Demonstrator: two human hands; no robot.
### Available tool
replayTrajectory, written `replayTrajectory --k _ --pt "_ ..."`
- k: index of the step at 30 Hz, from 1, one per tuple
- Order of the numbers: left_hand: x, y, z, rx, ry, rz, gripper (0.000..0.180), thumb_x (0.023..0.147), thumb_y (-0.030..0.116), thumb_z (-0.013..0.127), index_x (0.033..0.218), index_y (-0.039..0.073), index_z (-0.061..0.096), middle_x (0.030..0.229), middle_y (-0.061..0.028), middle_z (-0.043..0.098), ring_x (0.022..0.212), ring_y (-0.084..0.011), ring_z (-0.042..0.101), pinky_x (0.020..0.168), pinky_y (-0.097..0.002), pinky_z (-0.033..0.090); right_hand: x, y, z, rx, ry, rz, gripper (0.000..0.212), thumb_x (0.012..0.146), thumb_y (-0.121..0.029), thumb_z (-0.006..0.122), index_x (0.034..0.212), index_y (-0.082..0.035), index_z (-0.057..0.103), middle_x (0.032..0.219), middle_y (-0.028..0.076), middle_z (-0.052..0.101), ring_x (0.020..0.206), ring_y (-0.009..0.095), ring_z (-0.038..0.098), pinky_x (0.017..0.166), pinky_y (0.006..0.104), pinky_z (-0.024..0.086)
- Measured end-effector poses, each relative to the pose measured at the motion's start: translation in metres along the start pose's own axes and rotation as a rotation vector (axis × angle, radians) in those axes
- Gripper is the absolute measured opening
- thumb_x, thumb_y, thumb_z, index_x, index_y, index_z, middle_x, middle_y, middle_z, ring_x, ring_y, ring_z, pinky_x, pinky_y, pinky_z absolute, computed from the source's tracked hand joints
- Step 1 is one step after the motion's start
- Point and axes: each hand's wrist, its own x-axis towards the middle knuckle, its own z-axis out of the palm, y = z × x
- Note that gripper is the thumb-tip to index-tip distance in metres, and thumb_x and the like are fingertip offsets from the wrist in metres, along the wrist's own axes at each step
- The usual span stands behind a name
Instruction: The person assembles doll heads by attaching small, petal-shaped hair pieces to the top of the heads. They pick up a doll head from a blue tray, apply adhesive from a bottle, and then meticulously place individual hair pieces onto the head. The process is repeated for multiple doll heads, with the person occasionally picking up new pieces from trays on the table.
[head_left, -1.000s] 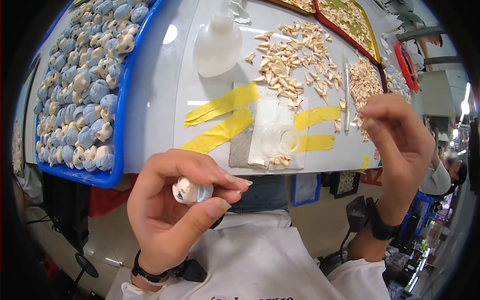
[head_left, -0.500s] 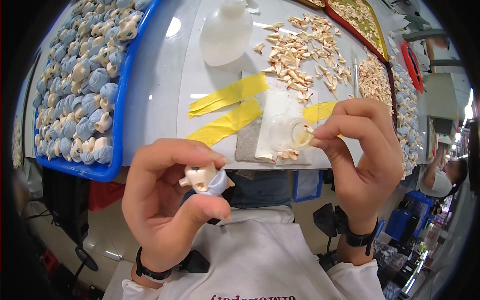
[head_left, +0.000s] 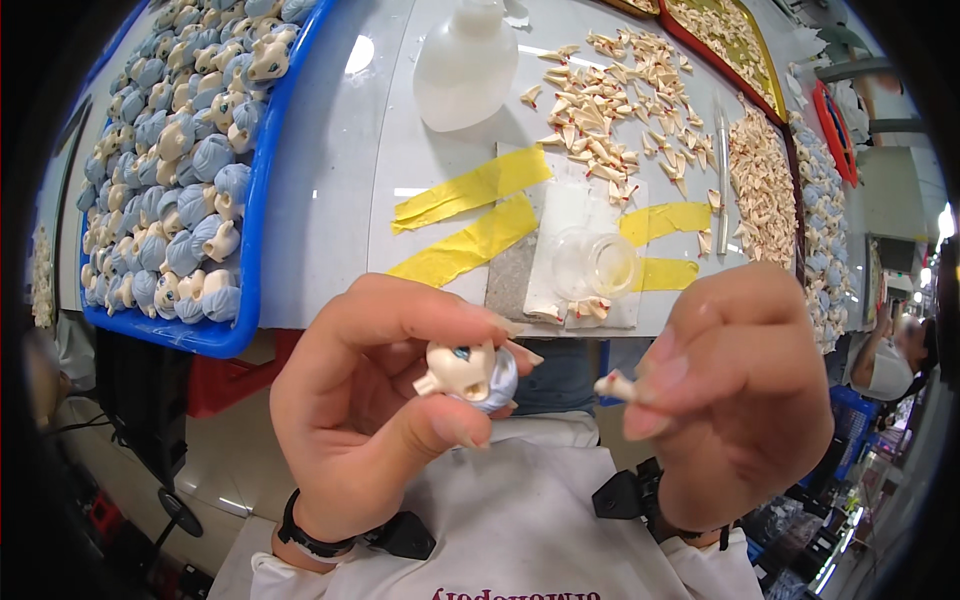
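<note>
Between the thumb and fingers of my left hand (head_left: 345,400) is a small toy head (head_left: 462,370), cream-faced with light blue moulded hair and a painted eye. A hole shows in its side. My right hand (head_left: 745,390) pinches a small cream pointed piece (head_left: 614,387) with a red spot at its end, level with the toy head and apart from it. Just beyond the right hand, a small clear jar (head_left: 608,266) stands on a white pad (head_left: 545,285) at the table's near edge. A few similar pieces (head_left: 592,308) lie by the jar.
At the left, a blue tray (head_left: 243,250) is full of similar toy heads. Loose cream pieces (head_left: 590,110) lie scattered beyond the pad, near a translucent bottle (head_left: 465,70). Yellow tape strips (head_left: 475,190) cross the pad's edges. More pieces (head_left: 765,170) are heaped at the right by metal tweezers (head_left: 721,180).
My right hand has come down from the jar toward me with the cream piece. My left hand has shifted slightly right and turned the toy head, so its eye and side hole show more.
</note>
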Motion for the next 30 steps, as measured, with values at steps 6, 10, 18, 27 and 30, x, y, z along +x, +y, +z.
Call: replayTrajectory --k 6,10,18,27,30 --pt "-0.001 0.001 0.007 0.034 0.006 0.045 0.053 0.072 0.041 0.071 0.097 -0.001 0.05 0.087 -0.0106 0.053 0.075 -0.0166 0.056 0.065 -0.0249 0.044 -0.004 -0.006 0.026 0.09 0.132 0.046 0.018 0.066 0.002 0.066 0.078 -0.006 0.057 0.073 0.008 0.05 0.066 0.013 0.048 0.055 0.0203 0.038" --pt "-0.007 0.007 0.007 0.049 -0.004 -0.014 0.055 0.072 0.042 0.071 0.097 -0.002 0.05 0.085 -0.0094 0.053 0.076 -0.0138 0.055 0.068 -0.0222 0.042 -0.006 -0.004 0.034 -0.024 0.165 0.015 0.02 0.062 0.001 0.069 0.076 -0.009 0.058 0.071 0.005 0.052 0.062 0.013 0.049 0.053 0.0228 0.037" --pt "-0.009 -0.001 -0.01 0.184 -0.146 0.139 0.053 0.072 0.041 0.071 0.096 -0.004 0.054 0.085 -0.0084 0.053 0.073 -0.0096 0.052 0.065 -0.0189 0.038 0.008 -0.01 0.028 -0.32 0.089 -0.226 0.023 0.052 0.002 0.066 0.072 -0.009 0.061 0.069 0.003 0.057 0.057 0.015 0.047 0.051 0.0268 0.033" --pt "-0.011 -0.003 -0.001 0.241 -0.046 0.152 0.05 0.059 0.02 0.08 0.099 -0.002 0.061 0.084 -0.0049 0.055 0.071 -0.009 0.05 0.06 -0.0195 0.038 -0.009 -0.001 0.026 -0.101 0.146 0.028 0.025 0.05 0.003 0.069 0.073 -0.006 0.066 0.071 0.006 0.059 0.062 0.017 0.05 0.054 0.0264 0.039" --pt "-0.01 0.001 0.002 0.213 -0.059 0.113 0.053 0.06 0.022 0.079 0.101 -0.004 0.056 0.086 -0.0065 0.055 0.079 -0.0125 0.056 0.067 -0.0217 0.044 -0.013 -0.005 0.021 -0.011 0.149 0.103 0.025 0.055 -0.001 0.074 0.078 -0.005 0.066 0.075 0.007 0.058 0.064 0.017 0.052 0.055 0.0251 0.041"
